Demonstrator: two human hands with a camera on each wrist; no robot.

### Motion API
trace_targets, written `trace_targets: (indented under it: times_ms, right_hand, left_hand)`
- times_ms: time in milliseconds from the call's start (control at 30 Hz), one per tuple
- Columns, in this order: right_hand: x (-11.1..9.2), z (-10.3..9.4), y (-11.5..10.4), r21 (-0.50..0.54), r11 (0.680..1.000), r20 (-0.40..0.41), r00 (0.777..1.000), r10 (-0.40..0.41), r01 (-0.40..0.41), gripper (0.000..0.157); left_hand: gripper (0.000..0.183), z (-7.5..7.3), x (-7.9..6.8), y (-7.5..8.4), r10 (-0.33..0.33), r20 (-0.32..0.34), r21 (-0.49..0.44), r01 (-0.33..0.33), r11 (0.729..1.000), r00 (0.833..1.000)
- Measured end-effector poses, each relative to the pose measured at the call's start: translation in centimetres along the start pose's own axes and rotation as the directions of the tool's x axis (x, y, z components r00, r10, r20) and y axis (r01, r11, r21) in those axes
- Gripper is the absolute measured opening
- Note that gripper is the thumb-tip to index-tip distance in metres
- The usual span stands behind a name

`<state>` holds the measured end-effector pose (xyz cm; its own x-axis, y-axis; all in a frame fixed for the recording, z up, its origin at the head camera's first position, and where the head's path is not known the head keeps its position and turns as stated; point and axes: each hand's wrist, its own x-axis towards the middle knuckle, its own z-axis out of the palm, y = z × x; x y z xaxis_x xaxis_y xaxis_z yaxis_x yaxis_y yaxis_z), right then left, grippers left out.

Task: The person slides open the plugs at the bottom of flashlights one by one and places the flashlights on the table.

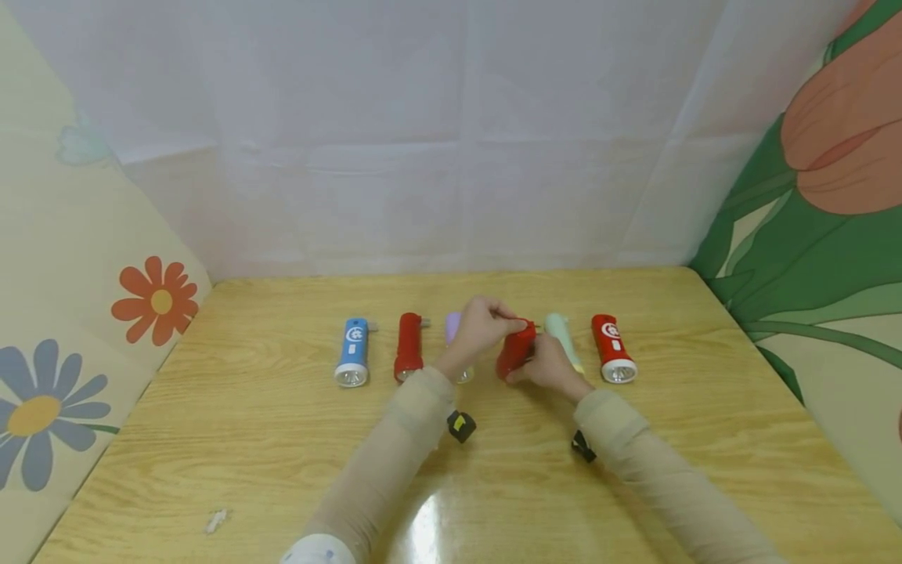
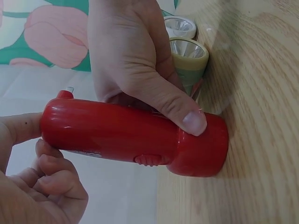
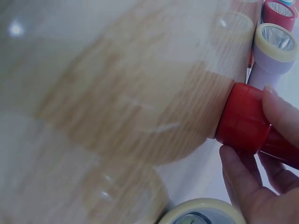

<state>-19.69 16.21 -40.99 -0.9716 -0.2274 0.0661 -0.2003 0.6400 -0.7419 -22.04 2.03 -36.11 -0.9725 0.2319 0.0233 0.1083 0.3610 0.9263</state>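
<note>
A red flashlight (image 1: 517,350) stands between my hands with its wide lens end down at the wooden table. My right hand (image 1: 553,364) grips its body, the thumb (image 2: 191,122) lying along it near the lens end. At the tail, the fingertips of my left hand (image 1: 482,327) pinch the end, and the other fingers are curled, as the left wrist view shows. A small metal prong (image 2: 70,89) sticks out beside the tail. The right wrist view shows the red lens end (image 3: 243,116) close up, with right fingers (image 3: 240,170) around it.
Left of my hands lie a purple flashlight (image 1: 453,325), a dark red flashlight (image 1: 409,345) and a blue flashlight (image 1: 352,352). On the right are a mint green flashlight (image 1: 560,333) and a red-and-white flashlight (image 1: 613,348). A white curtain (image 1: 451,196) hangs behind the table (image 1: 247,407).
</note>
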Motion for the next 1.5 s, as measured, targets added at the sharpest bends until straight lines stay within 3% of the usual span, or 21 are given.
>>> trace_targets:
  times_ms: [600, 1500]
  right_hand:
    - [0.15, 0.08, 0.0, -0.014, 1.0, 0.006, 1.0, -0.004, 0.004, 0.041]
    - [0.02, -0.05, -0.01, -0.025, 1.0, -0.019, 1.0, -0.001, 0.0, 0.042]
  left_hand:
    - [0.016, -0.01, 0.12, 0.07, -0.028, -0.016, 0.022, 0.028, 0.999, 0.999]
    - [0.015, 0.5, 0.27, -0.05, -0.006, -0.037, 0.0, 0.006, 1.0, 0.999]
